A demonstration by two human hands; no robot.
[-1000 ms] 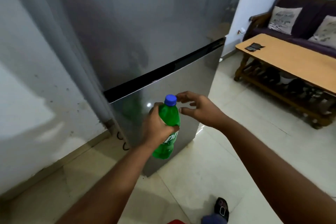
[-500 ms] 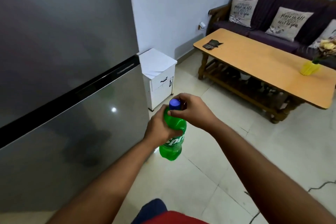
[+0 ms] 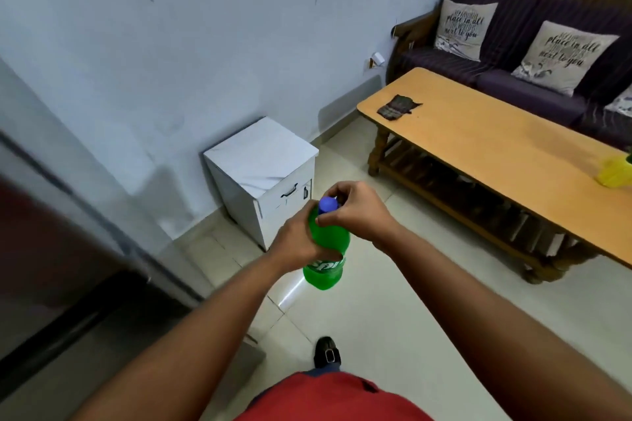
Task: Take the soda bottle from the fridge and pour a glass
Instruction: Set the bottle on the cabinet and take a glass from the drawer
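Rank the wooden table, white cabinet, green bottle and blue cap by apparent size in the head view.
1. Wooden table
2. White cabinet
3. Green bottle, though it sits nearer the camera and the hands partly cover it
4. Blue cap

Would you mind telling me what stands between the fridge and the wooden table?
In the head view, a small white cabinet stands against the wall between them.
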